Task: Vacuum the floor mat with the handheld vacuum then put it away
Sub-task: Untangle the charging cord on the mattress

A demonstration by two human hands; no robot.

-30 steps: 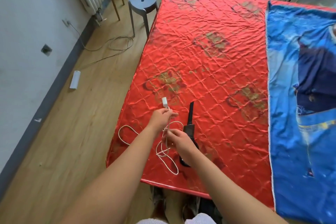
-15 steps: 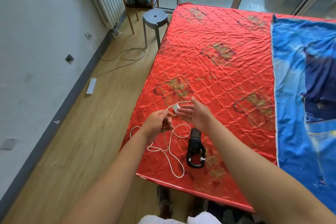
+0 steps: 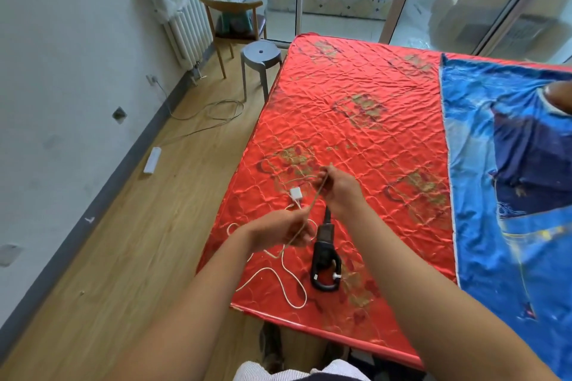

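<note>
A black handheld vacuum (image 3: 324, 258) lies on the red quilted mat (image 3: 356, 133) near its front edge, handle toward me. A white cord (image 3: 278, 275) runs from the vacuum's handle in loops over the mat, with a small white plug (image 3: 295, 193) lying on the mat. My left hand (image 3: 283, 230) grips a stretch of this cord just left of the vacuum. My right hand (image 3: 342, 192) pinches the same cord higher up, above the vacuum's nozzle. The cord is taut between the two hands.
A blue printed sheet (image 3: 510, 179) covers the mat's right side. On the wooden floor to the left lie a white power strip (image 3: 152, 159) and a grey cable (image 3: 210, 114). A grey stool (image 3: 261, 56), a wooden chair (image 3: 236, 22) and a radiator (image 3: 182, 25) stand at the back left.
The plug has left my hands and lies on the mat. My right hand moved from open beside the plug to pinching the cord, which both hands now stretch. The camera tilted up.
</note>
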